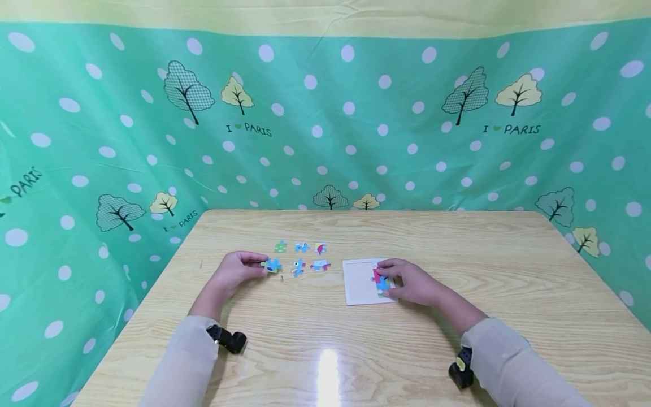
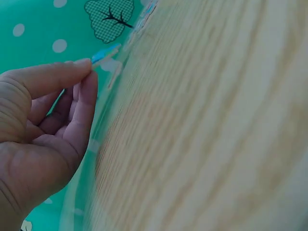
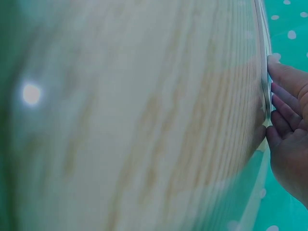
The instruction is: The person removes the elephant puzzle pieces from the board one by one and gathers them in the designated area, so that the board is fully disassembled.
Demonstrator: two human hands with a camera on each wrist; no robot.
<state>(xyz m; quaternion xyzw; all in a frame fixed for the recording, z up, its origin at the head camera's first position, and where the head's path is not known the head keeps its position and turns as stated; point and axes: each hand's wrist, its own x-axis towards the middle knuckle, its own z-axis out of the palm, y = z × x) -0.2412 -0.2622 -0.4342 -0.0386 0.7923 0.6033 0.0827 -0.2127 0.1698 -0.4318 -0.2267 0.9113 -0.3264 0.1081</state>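
Observation:
My left hand (image 1: 236, 271) pinches a blue jigsaw piece (image 1: 272, 265) between thumb and index finger, at the left of the table. In the left wrist view the piece (image 2: 105, 54) tilts up from the fingertips. A white puzzle tray (image 1: 358, 284) lies flat to the right of centre. Along its right side sit joined pieces (image 1: 382, 282) in pink, blue and green. Over that side my right hand (image 1: 412, 282) rests with spread thumb and index finger touching the pieces or tray edge; part of them is hidden. In the right wrist view, the right hand (image 3: 291, 110) touches the tray's edge-on side.
Loose pieces lie in two rows between the left hand and the tray, among them a green piece (image 1: 280, 246), a blue-white piece (image 1: 298, 267) and a pink-white piece (image 1: 320, 265). A tiny object (image 1: 282, 278) lies below them. A green dotted curtain (image 1: 325, 158) hangs behind the wooden table (image 1: 295, 339).

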